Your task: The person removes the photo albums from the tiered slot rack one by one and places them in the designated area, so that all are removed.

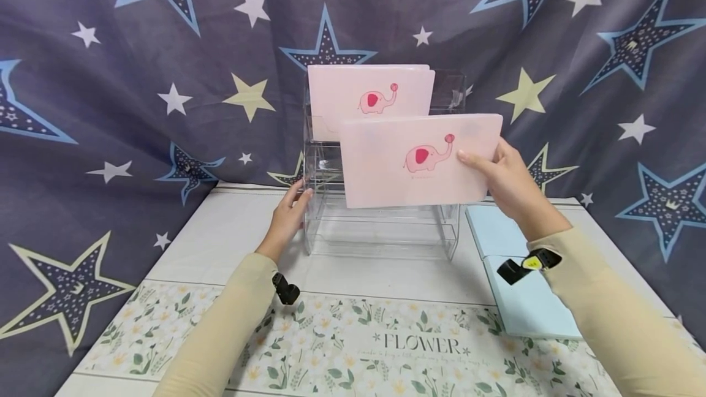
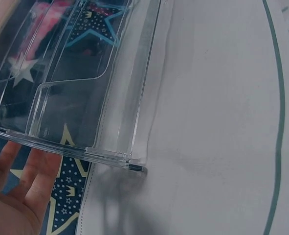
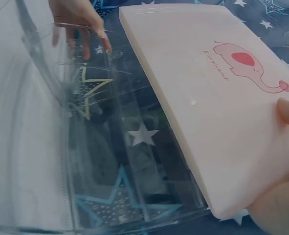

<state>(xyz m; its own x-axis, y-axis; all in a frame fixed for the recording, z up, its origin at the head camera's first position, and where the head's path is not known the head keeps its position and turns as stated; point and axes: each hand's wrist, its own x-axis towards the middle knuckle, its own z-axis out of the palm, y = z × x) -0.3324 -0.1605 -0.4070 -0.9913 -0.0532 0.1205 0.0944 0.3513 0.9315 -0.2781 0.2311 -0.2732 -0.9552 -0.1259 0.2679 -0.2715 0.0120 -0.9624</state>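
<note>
Right of centre, the right hand (image 1: 510,182) pinches the pink folder's (image 1: 421,161) right edge, holding it before the clear rack (image 1: 380,225); it looks light, stiff, slick, best gripped by the edges. Left of centre, the left hand (image 1: 289,213) rests straight-fingered against the rack's side. Behind, a second pink folder (image 1: 369,97) stands in the top tier.

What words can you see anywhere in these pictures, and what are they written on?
"FLOWER" stands on the floral table mat, in big letters near the front edge.
A thin line of writing right under "FLOWER" is too small to read.
"Elephant" stands beside the red-eared elephant on the pink folder gripped by the right hand.
The tiny mark under the elephant on the pink folder in the rack is too small to read.
</note>
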